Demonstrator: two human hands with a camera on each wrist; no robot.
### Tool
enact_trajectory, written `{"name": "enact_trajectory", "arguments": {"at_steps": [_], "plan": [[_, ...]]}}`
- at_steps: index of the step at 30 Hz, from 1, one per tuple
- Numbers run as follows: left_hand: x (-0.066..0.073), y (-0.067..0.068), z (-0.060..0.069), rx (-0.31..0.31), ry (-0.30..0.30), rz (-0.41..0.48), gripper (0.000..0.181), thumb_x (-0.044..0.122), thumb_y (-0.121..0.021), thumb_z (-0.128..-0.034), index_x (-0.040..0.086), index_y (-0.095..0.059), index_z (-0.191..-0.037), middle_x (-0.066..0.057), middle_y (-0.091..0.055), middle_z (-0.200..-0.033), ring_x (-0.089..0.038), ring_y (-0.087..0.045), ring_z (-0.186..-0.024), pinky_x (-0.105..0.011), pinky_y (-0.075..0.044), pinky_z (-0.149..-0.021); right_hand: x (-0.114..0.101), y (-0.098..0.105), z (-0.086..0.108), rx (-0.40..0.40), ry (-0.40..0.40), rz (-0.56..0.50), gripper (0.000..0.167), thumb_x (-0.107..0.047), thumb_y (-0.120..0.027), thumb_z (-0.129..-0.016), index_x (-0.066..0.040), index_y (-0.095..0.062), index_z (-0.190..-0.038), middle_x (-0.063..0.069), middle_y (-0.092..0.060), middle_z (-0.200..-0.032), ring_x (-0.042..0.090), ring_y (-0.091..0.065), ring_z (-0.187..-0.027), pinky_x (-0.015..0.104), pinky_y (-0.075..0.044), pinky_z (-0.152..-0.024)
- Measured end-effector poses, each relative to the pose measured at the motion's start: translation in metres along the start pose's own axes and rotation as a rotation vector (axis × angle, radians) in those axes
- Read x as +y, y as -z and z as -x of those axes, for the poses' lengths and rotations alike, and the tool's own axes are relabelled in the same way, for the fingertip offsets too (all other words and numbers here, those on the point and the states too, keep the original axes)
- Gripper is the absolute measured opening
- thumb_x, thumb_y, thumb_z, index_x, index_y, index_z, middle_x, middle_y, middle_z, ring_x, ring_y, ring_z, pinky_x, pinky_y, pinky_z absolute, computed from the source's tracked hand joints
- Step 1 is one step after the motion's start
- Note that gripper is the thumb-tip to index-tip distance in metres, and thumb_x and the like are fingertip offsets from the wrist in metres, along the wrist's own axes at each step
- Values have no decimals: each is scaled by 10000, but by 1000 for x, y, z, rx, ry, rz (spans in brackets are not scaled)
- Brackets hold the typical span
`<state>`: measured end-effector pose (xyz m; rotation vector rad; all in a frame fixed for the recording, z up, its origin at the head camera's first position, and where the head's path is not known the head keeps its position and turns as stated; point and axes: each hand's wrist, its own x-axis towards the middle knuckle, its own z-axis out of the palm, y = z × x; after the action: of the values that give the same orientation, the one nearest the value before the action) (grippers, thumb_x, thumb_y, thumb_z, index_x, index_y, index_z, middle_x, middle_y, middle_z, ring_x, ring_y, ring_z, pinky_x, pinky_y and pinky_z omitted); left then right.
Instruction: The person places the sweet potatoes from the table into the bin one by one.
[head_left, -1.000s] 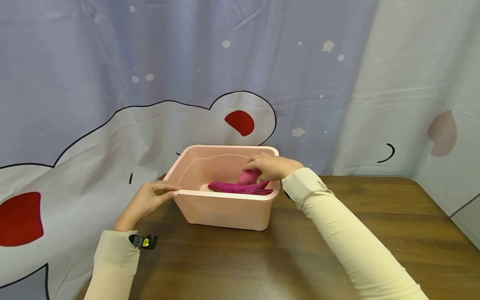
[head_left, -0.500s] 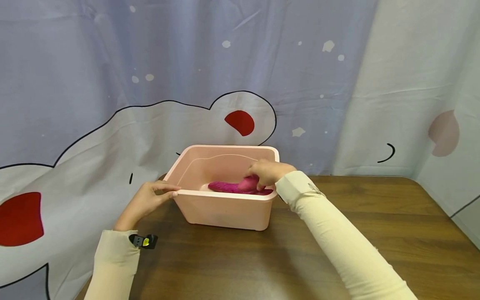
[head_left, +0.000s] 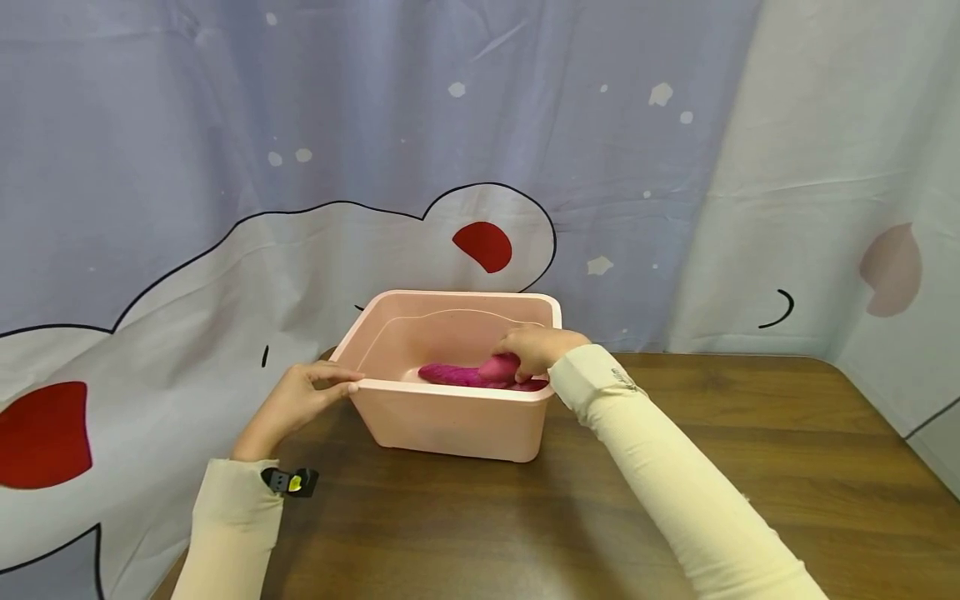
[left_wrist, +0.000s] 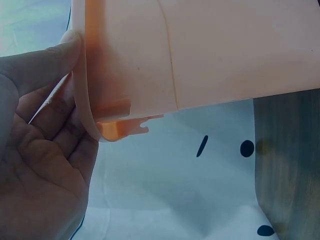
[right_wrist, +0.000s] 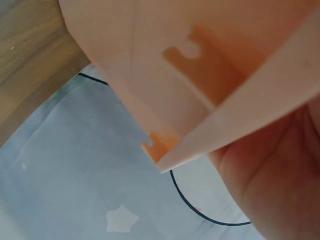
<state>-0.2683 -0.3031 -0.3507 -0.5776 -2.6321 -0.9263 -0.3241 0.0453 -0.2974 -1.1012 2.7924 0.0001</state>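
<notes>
A pale pink plastic bin (head_left: 450, 425) stands on the table. My left hand (head_left: 296, 404) holds its near-left corner; in the left wrist view the thumb lies on one side of the rim (left_wrist: 78, 95) and the fingers on the other. Inside the bin, at its right end, my right hand (head_left: 538, 347) grips a smooth, rounded pink thing (head_left: 498, 366), its kind unclear. Under it lie long magenta pieces with tapered ends (head_left: 444, 374), partly hidden by the near wall and the hand. From the right wrist, only the palm (right_wrist: 275, 170) shows behind the bin's rim; the fingers are hidden.
The brown wooden table (head_left: 450, 533) reaches toward me and off to the right. Close behind the bin hangs a printed curtain (head_left: 360, 258), which also runs along the left side and the right side. The bin's raised walls surround the right hand's fingers.
My right hand has lowered deeper into the bin with the pink thing, which now rests against the magenta pieces. My left hand stays at the bin's corner.
</notes>
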Motion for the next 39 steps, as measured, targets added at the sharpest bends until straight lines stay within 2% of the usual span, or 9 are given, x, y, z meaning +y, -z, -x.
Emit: {"name": "enact_trajectory", "arguments": {"at_steps": [7,13,16,18,21,25,29,34,39], "plan": [[2,-1,-1,-3,-2,-9,189,117,-730,-848,39,-759,-1017,-122,-735,-1006,-270,-632,-986,-443,-524,-842,3,-4,3,9,-39,7,348,-51,-714,-812,-112,-650,-1148,65,-642,-1129,261,-537,-1149,375,-409,-1020],[4,-1,-1,-21,20,17,207,128,-718,-861,24,-749,-1038,-133,-729,-1026,-294,-625,-1010,-473,-515,-852,4,-6,3,19,-62,2,224,-8,-683,-798,-127,-644,-984,39,-635,-960,224,-571,-980,349,-456,-902],[5,-1,-1,-23,27,29,199,121,-716,-862,32,-752,-1036,-136,-728,-1029,-301,-622,-1019,-488,-509,-858,3,-8,2,19,-61,13,192,-2,-640,-808,-132,-639,-950,28,-627,-918,212,-576,-937,336,-463,-866],[5,-1,-1,-23,33,34,194,120,-715,-863,37,-753,-1034,-138,-728,-1031,-307,-619,-1025,-493,-503,-865,2,-8,1,20,-56,33,200,-15,-611,-825,-134,-644,-982,32,-642,-949,220,-589,-964,340,-464,-891],[6,0,-1,-26,46,42,194,125,-712,-866,44,-754,-1037,-140,-727,-1037,-319,-616,-1038,-513,-492,-877,1,-10,0,3,-71,60,318,-50,-582,-851,-140,-637,-1151,52,-653,-1091,246,-583,-1086,367,-436,-990],[7,0,-1,-30,56,48,197,133,-709,-870,46,-753,-1041,-145,-725,-1045,-340,-614,-1052,-542,-481,-892,-1,-11,-1,-30,-100,86,491,-79,-557,-864,-158,-547,-1349,71,-597,-1277,274,-514,-1235,404,-350,-1097],[7,0,-1,-29,58,50,197,136,-709,-872,48,-753,-1042,-147,-724,-1049,-343,-613,-1053,-547,-479,-894,-1,-12,0,-32,-112,85,501,-86,-559,-868,-151,-528,-1364,74,-572,-1321,283,-499,-1253,413,-335,-1109],[6,0,-1,-29,55,57,197,129,-708,-870,43,-752,-1042,-150,-723,-1047,-341,-610,-1051,-553,-476,-894,-2,-13,2,4,-124,45,356,-105,-615,-876,-116,-573,-1229,77,-603,-1240,283,-535,-1172,417,-407,-1034],[6,0,0,-29,54,49,195,135,-710,-870,49,-754,-1038,-139,-725,-1044,-321,-613,-1046,-535,-482,-885,-2,-15,1,8,-76,111,370,-132,-609,-905,-128,-583,-1274,91,-582,-1284,298,-528,-1194,434,-388,-1060]]}}
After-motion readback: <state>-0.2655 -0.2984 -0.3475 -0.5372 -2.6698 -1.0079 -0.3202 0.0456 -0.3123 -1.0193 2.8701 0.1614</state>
